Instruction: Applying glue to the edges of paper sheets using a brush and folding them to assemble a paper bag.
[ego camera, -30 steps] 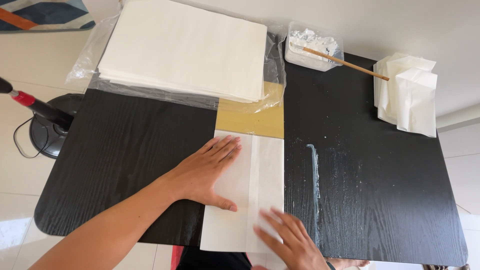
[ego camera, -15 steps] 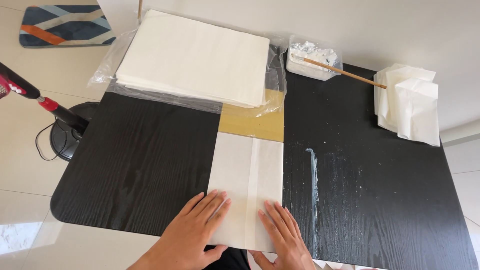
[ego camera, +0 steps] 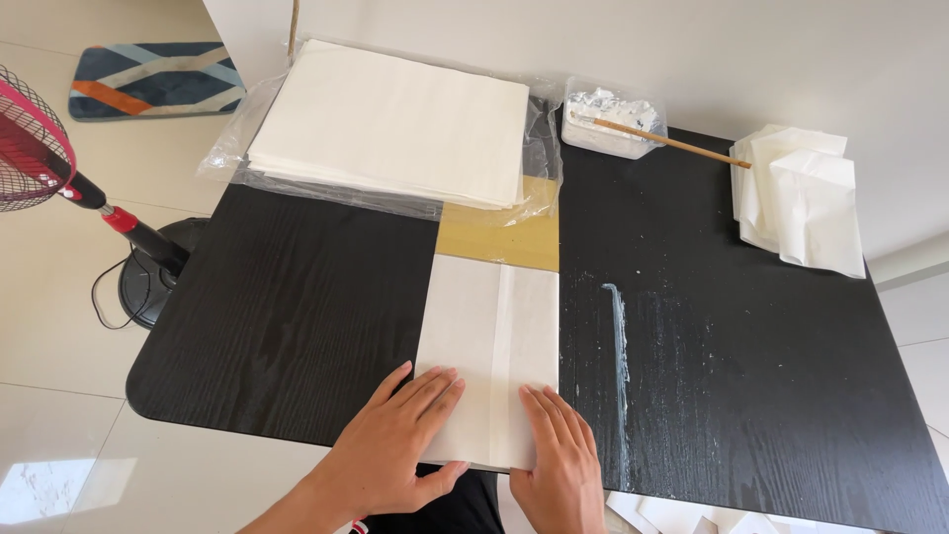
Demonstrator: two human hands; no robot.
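Observation:
A folded white paper sheet (ego camera: 489, 336) lies on the black table (ego camera: 277, 297), its far end resting on a brown cardboard strip (ego camera: 499, 237). My left hand (ego camera: 395, 445) lies flat on the sheet's near left corner, fingers spread. Flat on the near right corner is my right hand (ego camera: 559, 465). Both palms press the sheet's near edge at the table's front. Neither hand grips anything.
A stack of white paper in clear plastic (ego camera: 390, 124) sits at the back. A small tub of white paste (ego camera: 611, 119) with a wooden stick (ego camera: 672, 140) stands behind, folded paper bags (ego camera: 801, 198) at right. A glue smear (ego camera: 621, 346) streaks the table. A fan (ego camera: 40, 158) stands at left.
My left hand slid back from the middle of the sheet to its near left corner. My right hand also shifted along the near edge. The view moved up and left.

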